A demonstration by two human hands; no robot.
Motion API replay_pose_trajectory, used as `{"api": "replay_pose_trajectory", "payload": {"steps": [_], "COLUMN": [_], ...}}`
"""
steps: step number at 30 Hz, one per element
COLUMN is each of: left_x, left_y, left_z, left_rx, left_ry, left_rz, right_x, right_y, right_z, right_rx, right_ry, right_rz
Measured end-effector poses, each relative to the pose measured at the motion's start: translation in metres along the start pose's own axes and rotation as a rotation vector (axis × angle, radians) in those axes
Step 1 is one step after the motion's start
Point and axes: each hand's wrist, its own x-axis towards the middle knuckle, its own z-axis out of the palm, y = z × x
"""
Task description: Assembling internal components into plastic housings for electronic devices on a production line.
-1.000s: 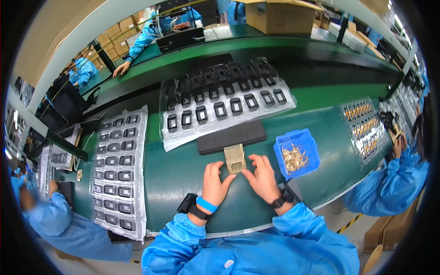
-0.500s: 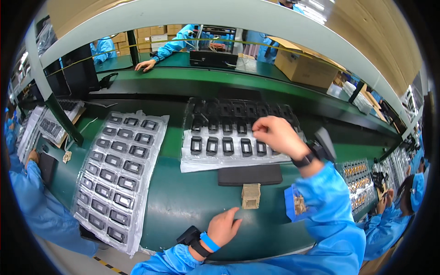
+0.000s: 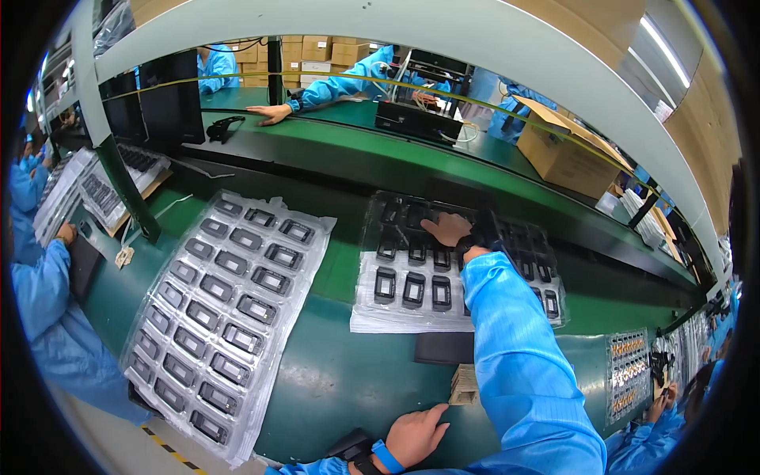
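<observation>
My right hand (image 3: 450, 229) reaches over the far rows of a clear plastic tray (image 3: 370, 315) of black rectangular frames. Its fingers are bent together down at the frames; what they pinch, if anything, is hidden. One black frame (image 3: 413, 290) lies in the tray's near row, left of my sleeve. Close to the bench's front edge rests my left hand (image 3: 415, 436), fingers apart and holding nothing. A small beige block (image 3: 464, 385) stands just beyond its fingertips. Between block and tray lies a dark flat pad (image 3: 443, 348), partly covered by my right sleeve.
Another long tray (image 3: 297, 310) of black frames slants along the left. A grey rail (image 3: 317, 36) crosses above the bench. Across it, a person's hand (image 3: 271, 114) rests near a black device (image 3: 418, 120) and a cardboard box (image 3: 568, 154). Co-workers sit at both sides.
My right hand has moved farther over the tray and down toward the far frames. The view has shifted, and my right arm now hides the blue bin. My left hand still rests near the block.
</observation>
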Motion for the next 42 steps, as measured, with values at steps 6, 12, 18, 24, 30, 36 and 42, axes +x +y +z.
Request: {"api": "replay_pose_trajectory", "payload": {"steps": [6, 12, 18, 24, 30, 36, 42], "left_x": [-0.002, -0.004, 0.003, -0.019, -0.032, -0.03, -0.03], "left_y": [0.003, -0.002, 0.012, 0.011, 0.008, 0.005, 0.004], "left_z": [0.001, -0.001, -0.035, -0.027, -0.013, -0.013, -0.014], "left_rx": [0.025, -0.123, -0.286, 0.104, 0.245, 0.246, 0.221], "left_ry": [0.001, 0.114, 0.376, -0.215, -0.146, -0.165, -0.156], "left_rz": [0.023, -0.087, -0.022, 0.243, 0.187, 0.194, 0.171], "right_x": [-0.026, -0.193, -0.381, -0.432, -0.413, -0.401, -0.401], "right_y": [0.012, -0.023, -0.025, -0.025, -0.012, -0.008, -0.008], "right_z": [-0.038, -0.123, -0.107, -0.029, -0.012, -0.002, 0.001], "right_rx": [0.194, 0.614, 0.557, 0.612, 0.592, 0.493, 0.447], "right_ry": [0.272, -0.068, -0.207, -0.076, 0.227, 0.255, 0.203], "right_rz": [0.012, -0.18, -0.103, 0.052, 0.084, 0.043, -0.005]}}
